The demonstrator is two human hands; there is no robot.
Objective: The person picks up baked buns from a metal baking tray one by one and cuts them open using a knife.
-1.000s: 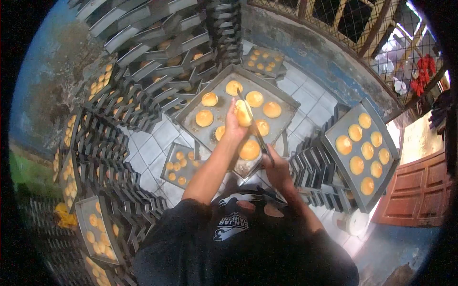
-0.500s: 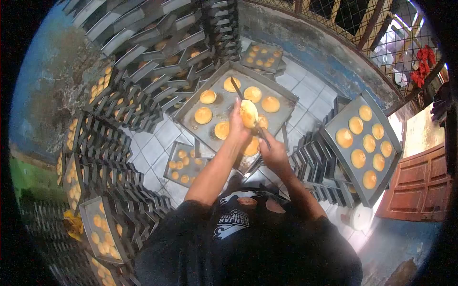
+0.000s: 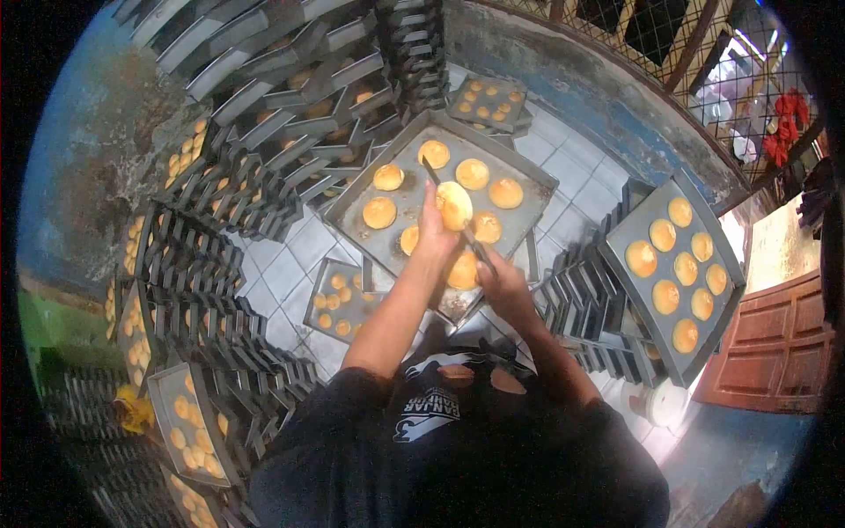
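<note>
Prob. slicing bun [image 3: 454, 207] w/ knife [image 3: 480, 250].
L hand [image 3: 435, 229] fingers grip bun, R hand [image 3: 505, 286] knife; next stroke needs steady hold.

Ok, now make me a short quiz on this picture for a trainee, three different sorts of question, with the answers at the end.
1. What does the right hand hold?
2. True or false: the left hand holds a bun above the central tray.
3. What lies on the right-side tray?
a) knives
b) several round buns
c) folded cloths

Key:
1. A knife.
2. True.
3. b
</note>
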